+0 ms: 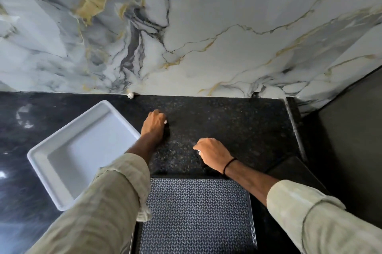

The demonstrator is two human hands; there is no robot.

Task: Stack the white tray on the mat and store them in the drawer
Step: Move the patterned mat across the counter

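The white tray [82, 150], a shallow empty rectangle, lies at an angle on the black stone counter [237, 129], left of centre. My left hand [154, 126] rests on the counter just right of the tray's far corner, fingers curled under, and my left forearm crosses the tray's near right edge. My right hand [214, 154] sits knuckles-up near the counter's front edge, fingers also curled, with nothing visible in it. Below the counter edge an open drawer shows a dark woven-pattern mat [196, 216] lying flat inside it.
A marble-patterned wall [186, 26] rises directly behind the counter, with a small white crumpled scrap [130, 95] at its base. The counter ends at a metal-edged side on the right [295, 129], beside a dark panel. The drawer's metal rim [253, 218] runs along the mat's right side.
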